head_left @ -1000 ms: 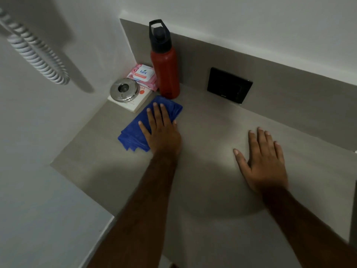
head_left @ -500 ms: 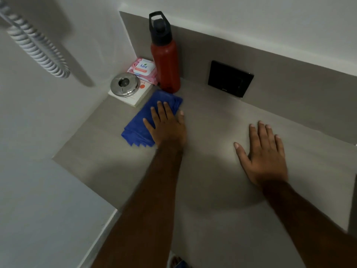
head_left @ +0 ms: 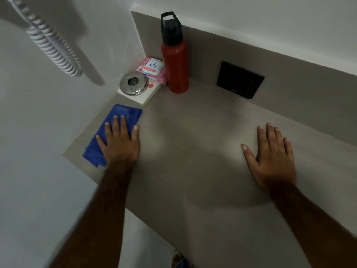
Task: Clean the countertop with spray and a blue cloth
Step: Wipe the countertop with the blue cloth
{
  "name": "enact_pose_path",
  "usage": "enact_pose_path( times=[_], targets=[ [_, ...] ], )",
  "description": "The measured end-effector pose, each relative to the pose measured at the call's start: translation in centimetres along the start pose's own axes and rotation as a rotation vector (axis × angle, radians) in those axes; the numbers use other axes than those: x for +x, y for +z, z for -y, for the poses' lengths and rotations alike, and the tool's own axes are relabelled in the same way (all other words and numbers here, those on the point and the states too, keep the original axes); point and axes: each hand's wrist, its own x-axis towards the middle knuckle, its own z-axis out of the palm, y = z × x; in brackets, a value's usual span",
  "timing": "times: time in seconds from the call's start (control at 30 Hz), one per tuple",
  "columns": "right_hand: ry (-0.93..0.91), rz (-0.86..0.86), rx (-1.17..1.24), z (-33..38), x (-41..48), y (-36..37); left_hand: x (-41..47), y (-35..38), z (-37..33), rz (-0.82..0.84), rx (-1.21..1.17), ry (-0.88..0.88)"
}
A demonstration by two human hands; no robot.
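A folded blue cloth (head_left: 123, 115) lies on the grey countertop (head_left: 193, 151), close to its left edge by the wall. My left hand (head_left: 120, 141) presses flat on the cloth with the fingers spread, covering its middle. On the right, my right hand (head_left: 270, 157) rests palm down on the bare countertop, fingers apart, holding nothing. No spray bottle shows in this view.
A red water bottle (head_left: 176, 62) with a black cap stands at the back corner. Beside it lie a pink wipes pack (head_left: 152, 69) and a steel round lid (head_left: 133, 86) on a white book. A black wall socket (head_left: 239, 79) sits on the backsplash. A coiled cord (head_left: 54, 47) hangs at left.
My left hand has slid the blue cloth from beside the red bottle toward the countertop's left edge and nearer to me. My right hand has stayed flat in place.
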Motion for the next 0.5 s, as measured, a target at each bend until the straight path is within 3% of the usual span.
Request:
enact_pose_path(
  times=[0.23,0.4,0.5],
  targets=[
    [0.0,-0.029,0.023,0.0,0.0,0.4,5.9,-0.9,2.1,-0.014,-0.024,0.049],
    [0.006,-0.02,0.026,0.1,0.0,0.4,4.7,-0.7,3.9,-0.019,-0.053,0.089],
    [0.004,-0.011,0.042,0.0,0.0,0.2,1.9,-0.2,6.3,-0.08,-0.045,0.024]
  ],
)
